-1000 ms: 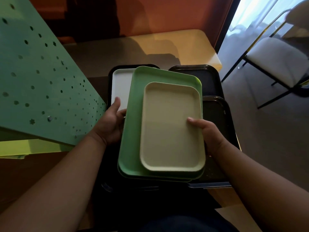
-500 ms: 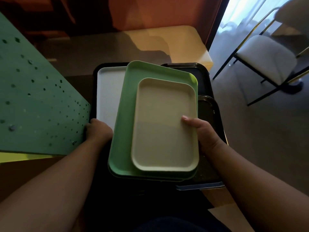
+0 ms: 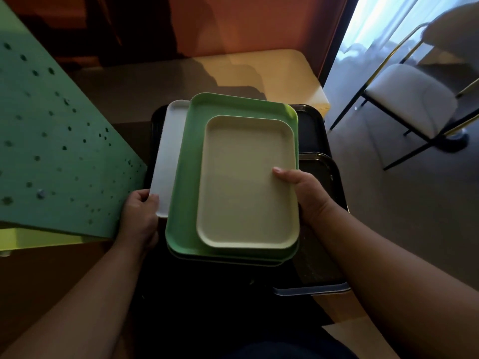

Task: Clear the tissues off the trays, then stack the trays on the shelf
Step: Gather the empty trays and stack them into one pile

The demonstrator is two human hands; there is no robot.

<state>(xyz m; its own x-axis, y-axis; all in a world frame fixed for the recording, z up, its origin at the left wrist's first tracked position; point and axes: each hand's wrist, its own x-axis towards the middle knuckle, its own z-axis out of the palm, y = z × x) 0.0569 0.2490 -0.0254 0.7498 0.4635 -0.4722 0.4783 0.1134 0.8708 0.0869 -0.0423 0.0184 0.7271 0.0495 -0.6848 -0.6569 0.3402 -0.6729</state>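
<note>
— Where are your fingers?
— Your right hand (image 3: 308, 198) has its thumb on the small cream rectangular plastic tray (image 3: 246, 185), closed on the stack's right edge. Your left hand (image 3: 138, 218) pinches the white tray (image 3: 166, 161).
— And the stack?
— Cream on a green tray (image 3: 189, 177), above dark trays (image 3: 318, 174), beside the green perforated panel (image 3: 51, 151)
</note>
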